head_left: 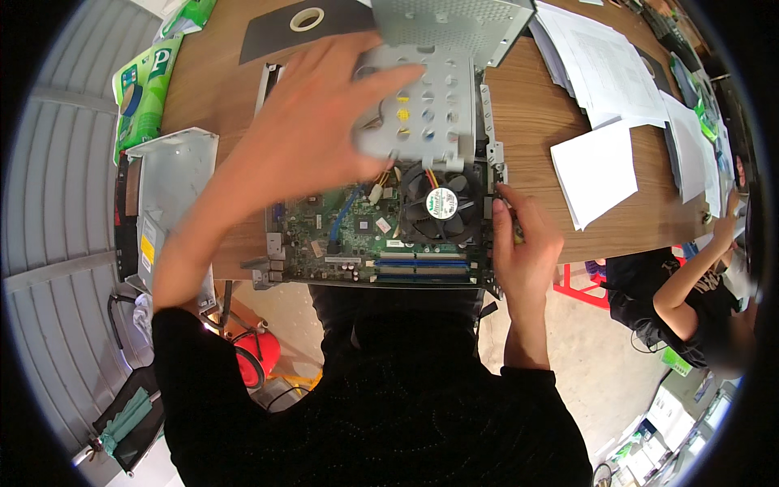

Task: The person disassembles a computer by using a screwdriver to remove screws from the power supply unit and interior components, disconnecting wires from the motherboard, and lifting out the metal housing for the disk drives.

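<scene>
An opened desktop computer case (276, 268) lies on the wooden table (535, 114), showing a green motherboard (324, 231) and a black cooling fan (439, 203). My left hand (312, 122) grips a grey perforated metal drive cage (426, 101) over the far half of the case; the cage looks blurred. My right hand (523, 239) rests on the case's right edge beside the fan, fingers curled around a small object that I cannot make out.
A detached grey metal panel (174, 183) lies at the left. A roll of tape (307, 18) sits on a dark mat. Green packets (142, 89) lie far left, white papers (604, 154) at the right. Another person (690, 304) sits at the table's right.
</scene>
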A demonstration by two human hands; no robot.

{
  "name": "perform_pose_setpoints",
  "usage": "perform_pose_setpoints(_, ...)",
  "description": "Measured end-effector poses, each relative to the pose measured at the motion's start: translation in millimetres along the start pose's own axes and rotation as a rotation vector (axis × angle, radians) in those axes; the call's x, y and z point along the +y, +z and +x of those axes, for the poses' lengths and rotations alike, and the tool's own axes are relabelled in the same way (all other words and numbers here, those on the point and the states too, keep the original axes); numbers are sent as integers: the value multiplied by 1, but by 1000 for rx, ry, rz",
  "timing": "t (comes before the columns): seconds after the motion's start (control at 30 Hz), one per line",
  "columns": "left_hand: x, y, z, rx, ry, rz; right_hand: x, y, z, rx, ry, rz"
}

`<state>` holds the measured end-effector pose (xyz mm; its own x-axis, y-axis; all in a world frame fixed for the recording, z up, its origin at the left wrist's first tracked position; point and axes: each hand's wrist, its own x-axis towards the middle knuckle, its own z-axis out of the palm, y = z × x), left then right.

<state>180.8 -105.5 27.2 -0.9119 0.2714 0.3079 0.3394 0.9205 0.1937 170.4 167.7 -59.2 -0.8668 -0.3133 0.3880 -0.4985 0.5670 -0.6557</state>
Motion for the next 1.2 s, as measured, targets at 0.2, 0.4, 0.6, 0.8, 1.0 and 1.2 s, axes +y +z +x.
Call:
perform_pose_setpoints(0.2, -26, 61, 47, -117, 100, -15, 4, 2, -3, 29, 14, 50)
perform_pose_setpoints(0.4, -30, 86, 56, -257, -24, -25, 7, 1, -4, 27, 50, 122)
perform_pose_setpoints(0.6, -24, 78, 53, -309, -47, 11, 13, 1, -4, 31, 27, 152)
perform_pose_setpoints(0.8, -24, 83, 46, -265, -68, 6, 13, 1, -4, 21, 28, 167)
perform_pose_setpoints(1.0, -28, 89, 44, -124, 137, 196, 14, 2, -4, 35, 20, 158)
perform_pose_setpoints(1.2, -29, 86, 38, -119, 97, 151, 11, 4, -2, 30, 15, 167)
